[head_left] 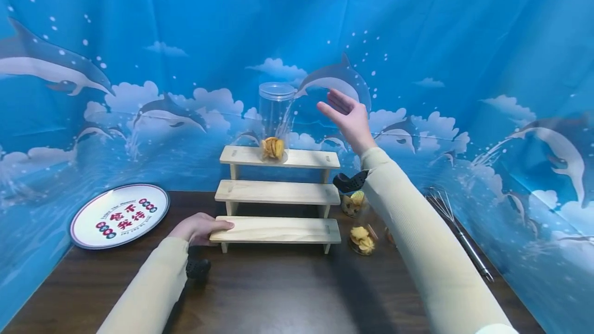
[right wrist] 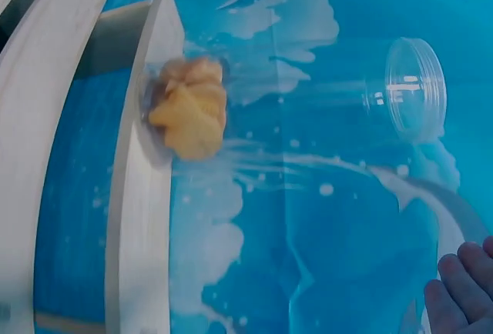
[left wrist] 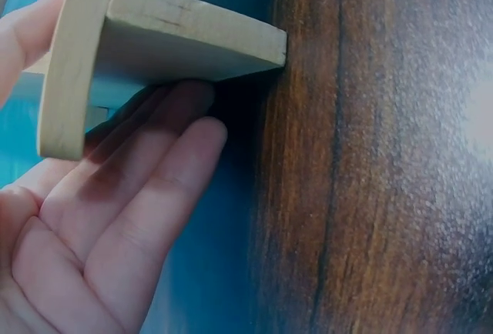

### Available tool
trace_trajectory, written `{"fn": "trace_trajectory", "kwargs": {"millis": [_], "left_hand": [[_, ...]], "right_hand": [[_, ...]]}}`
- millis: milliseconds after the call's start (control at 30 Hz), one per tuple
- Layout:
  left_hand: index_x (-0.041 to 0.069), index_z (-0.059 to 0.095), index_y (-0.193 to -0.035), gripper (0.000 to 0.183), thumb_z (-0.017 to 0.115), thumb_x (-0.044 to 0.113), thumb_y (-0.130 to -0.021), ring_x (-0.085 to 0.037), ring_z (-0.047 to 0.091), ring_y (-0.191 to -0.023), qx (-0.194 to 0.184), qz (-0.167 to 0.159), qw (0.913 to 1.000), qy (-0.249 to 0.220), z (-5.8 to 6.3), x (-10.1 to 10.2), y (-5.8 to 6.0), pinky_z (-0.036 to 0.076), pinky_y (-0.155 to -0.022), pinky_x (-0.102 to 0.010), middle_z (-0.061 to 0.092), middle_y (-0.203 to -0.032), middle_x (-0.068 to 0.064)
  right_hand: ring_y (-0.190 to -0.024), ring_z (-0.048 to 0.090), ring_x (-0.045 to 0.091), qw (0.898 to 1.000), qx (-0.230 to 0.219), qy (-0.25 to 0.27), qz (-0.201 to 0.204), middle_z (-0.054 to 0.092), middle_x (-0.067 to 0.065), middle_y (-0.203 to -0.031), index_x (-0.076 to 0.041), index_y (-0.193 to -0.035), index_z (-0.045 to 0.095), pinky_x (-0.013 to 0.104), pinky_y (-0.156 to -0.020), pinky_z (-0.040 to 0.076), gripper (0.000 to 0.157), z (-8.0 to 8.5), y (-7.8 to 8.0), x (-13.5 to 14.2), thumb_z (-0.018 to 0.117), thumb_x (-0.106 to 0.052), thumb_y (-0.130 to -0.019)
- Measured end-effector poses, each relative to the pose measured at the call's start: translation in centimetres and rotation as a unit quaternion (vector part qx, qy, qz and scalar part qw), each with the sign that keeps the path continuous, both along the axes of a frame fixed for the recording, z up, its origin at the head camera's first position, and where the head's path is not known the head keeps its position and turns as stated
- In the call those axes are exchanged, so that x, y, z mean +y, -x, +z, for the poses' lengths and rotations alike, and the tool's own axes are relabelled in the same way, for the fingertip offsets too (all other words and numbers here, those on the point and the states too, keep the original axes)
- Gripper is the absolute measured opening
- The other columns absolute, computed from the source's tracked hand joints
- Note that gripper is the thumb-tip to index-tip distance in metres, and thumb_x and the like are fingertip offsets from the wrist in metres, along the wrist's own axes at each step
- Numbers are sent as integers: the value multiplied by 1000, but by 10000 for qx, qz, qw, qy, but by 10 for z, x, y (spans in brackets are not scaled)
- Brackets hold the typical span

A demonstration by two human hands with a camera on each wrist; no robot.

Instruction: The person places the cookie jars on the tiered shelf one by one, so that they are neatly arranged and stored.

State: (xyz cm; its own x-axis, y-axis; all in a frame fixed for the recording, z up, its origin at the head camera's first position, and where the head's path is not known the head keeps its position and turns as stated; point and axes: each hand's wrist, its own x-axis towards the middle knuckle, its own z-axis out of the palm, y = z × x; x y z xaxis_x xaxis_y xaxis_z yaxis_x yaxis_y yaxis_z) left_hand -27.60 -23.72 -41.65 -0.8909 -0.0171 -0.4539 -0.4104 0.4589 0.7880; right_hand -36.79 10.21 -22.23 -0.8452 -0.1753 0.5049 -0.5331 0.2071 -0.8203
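Observation:
A three-tier wooden display stand stands on the dark table. My left hand grips the left end of its lowest tier. The thumb lies on top, and in the left wrist view the fingers reach beneath the board. On the top tier stands a tall clear lidded jar, upright, with yellow-brown chips at its bottom. To the right of this jar, my right hand is raised in the air, apart from it, fingers extended and holding nothing.
A white plate with red lettering leans at the left. Right of the stand are jars with yellow chips, partly hidden by my right sleeve. A whisk lies at the right edge. A blue dolphin-print curtain hangs behind.

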Motion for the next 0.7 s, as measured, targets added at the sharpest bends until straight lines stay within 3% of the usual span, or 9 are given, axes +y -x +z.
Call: {"fn": "trace_trajectory", "kwargs": {"millis": [300, 700], "left_hand": [[-14, 47, -111, 60, 72, 30, -79, -18, 61, -76, -103, 50, 9999, 16, 1, 2, 1, 57, -77, -36, 60, -86, -12], [-13, 49, -108, 56, 71, 31, -80, -20, 60, -80, -69, -79, 9999, 123, 1, 0, 3, 57, -78, -38, 58, -89, -13]], "right_hand": [[-132, 44, 20, 9999, -53, -22, 112, 46, 12, -143, -7, -142, 42, 38, -109, 36, 61, -10, -2, 46, 65, -29, -90], [-131, 44, 22, 9953, -490, -506, -668, 47, 10, -142, -8, -141, 44, 42, -110, 35, 69, -34, -10, 119, 67, -43, -86]]}}
